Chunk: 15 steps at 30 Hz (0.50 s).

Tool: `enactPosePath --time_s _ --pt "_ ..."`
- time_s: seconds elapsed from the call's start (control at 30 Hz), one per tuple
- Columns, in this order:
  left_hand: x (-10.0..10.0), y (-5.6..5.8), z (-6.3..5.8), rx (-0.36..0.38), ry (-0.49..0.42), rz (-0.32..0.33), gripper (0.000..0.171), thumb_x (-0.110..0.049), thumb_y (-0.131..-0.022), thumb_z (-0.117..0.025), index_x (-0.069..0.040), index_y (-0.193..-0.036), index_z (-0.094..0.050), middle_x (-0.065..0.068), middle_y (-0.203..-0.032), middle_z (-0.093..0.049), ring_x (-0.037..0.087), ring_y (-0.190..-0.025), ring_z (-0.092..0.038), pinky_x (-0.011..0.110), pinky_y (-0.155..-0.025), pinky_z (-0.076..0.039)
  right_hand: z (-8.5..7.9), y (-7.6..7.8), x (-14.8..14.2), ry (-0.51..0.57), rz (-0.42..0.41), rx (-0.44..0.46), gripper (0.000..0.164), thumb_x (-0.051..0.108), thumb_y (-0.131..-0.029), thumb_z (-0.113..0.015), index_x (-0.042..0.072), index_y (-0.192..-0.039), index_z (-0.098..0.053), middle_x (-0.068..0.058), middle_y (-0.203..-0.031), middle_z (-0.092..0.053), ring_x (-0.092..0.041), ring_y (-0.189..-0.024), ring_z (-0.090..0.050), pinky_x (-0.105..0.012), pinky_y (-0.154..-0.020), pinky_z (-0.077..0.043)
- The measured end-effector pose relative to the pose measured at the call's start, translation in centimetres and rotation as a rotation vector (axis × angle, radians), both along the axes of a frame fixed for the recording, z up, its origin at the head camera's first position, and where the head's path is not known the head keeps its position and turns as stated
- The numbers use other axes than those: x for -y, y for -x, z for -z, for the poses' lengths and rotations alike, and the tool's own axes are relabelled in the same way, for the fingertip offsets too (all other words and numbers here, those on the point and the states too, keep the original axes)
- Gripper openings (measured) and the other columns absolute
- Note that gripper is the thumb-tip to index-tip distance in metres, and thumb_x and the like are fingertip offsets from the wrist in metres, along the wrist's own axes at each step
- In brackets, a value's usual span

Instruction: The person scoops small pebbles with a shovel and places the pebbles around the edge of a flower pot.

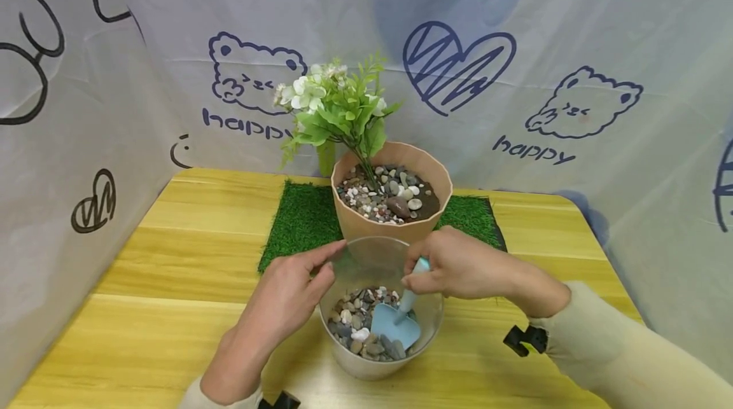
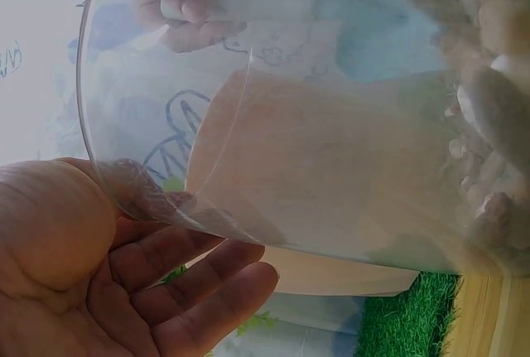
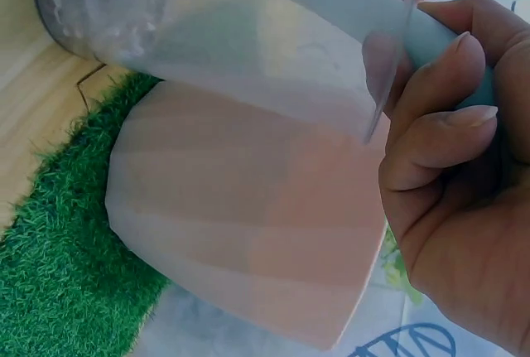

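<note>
Here's the right hand [image 1: 452,263], fingers curled firmly round the handle of a pale blue plastic trowel [image 1: 395,327], and its blade lies on the pebbles, inside a clear, round plastic bucket [image 1: 366,368]. The left hand [image 1: 289,289] is at the bucket's left rim, fingers relaxed and fairly straight, touching rather than clenching; whether the thumb presses on the wall, I can't tell.

For a good scoop, I'd say work the blade's front edge under the mixed grey, brown and white pebbles [image 1: 350,320] at a shallow slant, then level it before lifting so nothing rolls off. The left hand would do well to brace the wall against that push.

And look at the pose: the right forearm comes in from the near right, knuckles up above the rim, the handle slanting down to the blade. The left forearm reaches in from the near left.

Just beyond stands a peach-coloured, faceted planter [image 1: 366,229], holding pebbles, a patch of dark brown soil [image 1: 433,200] at its right, and white artificial flowers with green leaves [image 1: 338,103] leaning left. Beneath it, green artificial turf [image 1: 303,212] on the yellow wood-grained desk [image 1: 172,269]; behind, a pale printed cloth [image 1: 343,2].
</note>
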<state>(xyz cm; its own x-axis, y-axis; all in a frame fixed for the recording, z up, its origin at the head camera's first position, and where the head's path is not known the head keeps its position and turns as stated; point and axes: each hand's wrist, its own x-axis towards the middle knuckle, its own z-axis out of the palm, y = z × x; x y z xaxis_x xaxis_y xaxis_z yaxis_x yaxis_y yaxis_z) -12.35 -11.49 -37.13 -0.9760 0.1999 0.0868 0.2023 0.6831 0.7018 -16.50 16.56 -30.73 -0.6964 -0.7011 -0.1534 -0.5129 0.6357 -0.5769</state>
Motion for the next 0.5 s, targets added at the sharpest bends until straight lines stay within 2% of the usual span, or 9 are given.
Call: enactPosePath --time_s 0.17,0.3,0.47,0.5 --pt "0.04 0.01 0.04 -0.001 -0.003 -0.001 0.048 -0.017 -0.102 -0.054 -0.029 -0.147 -0.063 -0.002 -0.062 -0.049 0.006 -0.04 -0.027 0.019 -0.036 -0.023 -0.18 0.01 -0.45 0.056 0.049 0.077 0.012 0.024 -0.098 -0.071 0.02 -0.089 -0.077 0.01 -0.067 -0.063 -0.006 -0.05 -0.053 -0.026 -0.049 -0.049" --pt "0.13 0.0 0.07 -0.011 -0.002 -0.004 0.048 -0.016 -0.102 -0.054 -0.029 -0.147 -0.063 -0.003 -0.063 -0.05 0.006 -0.04 -0.027 0.02 -0.036 -0.024 -0.05 0.09 -0.58 0.099 0.077 0.164 0.013 0.022 -0.098 -0.07 0.018 -0.089 -0.078 0.007 -0.065 -0.061 -0.006 -0.05 -0.05 -0.024 -0.048 -0.047" --pt "0.16 0.02 0.11 -0.006 -0.003 -0.002 0.047 -0.017 -0.102 -0.054 -0.029 -0.147 -0.063 -0.002 -0.063 -0.051 0.006 -0.041 -0.027 0.02 -0.036 -0.024 0.01 0.03 -0.87 0.124 0.099 0.194 0.012 0.021 -0.098 -0.07 0.019 -0.09 -0.079 0.005 -0.064 -0.063 -0.008 -0.048 -0.049 -0.024 -0.045 -0.043" --pt "0.15 0.02 0.12 -0.007 -0.003 -0.003 0.047 -0.017 -0.102 -0.054 -0.029 -0.147 -0.063 -0.003 -0.066 -0.055 0.006 -0.041 -0.027 0.02 -0.036 -0.024 -0.01 0.03 -0.94 0.129 0.108 0.197 0.013 0.02 -0.098 -0.07 0.019 -0.089 -0.079 0.004 -0.064 -0.064 -0.009 -0.048 -0.05 -0.025 -0.045 -0.042"
